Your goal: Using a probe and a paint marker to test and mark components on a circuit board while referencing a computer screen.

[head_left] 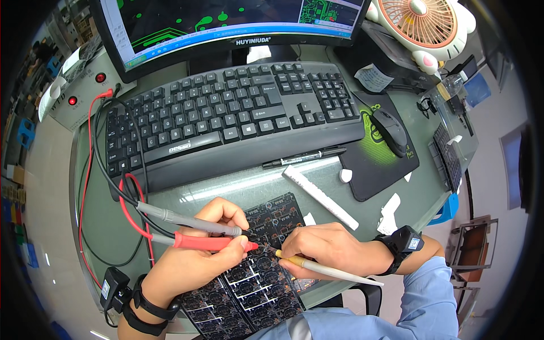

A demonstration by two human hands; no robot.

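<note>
Two test probes, a red one (204, 242) and a grey one (181, 220), are in the closed fingers of my left hand (195, 263). Their tips point at a black circuit board panel (266, 283) of repeated small boards below. Closed around a slim tool with a tapered white handle and a yellowish front end (334, 271), my right hand (328, 249) is on the panel's right side. The tool's dark tip is close to the red probe's tip; whether the tips touch the board I cannot tell. Part of the panel is hidden under both hands.
Beyond my hands lie a black keyboard (226, 113), a marker pen (304, 157), a white stick (321, 197) and a mouse (389, 131) on its mat (362, 175). Probe cables run to a box (85, 90) at left. A monitor (226, 39) and a fan (419, 25) stand behind.
</note>
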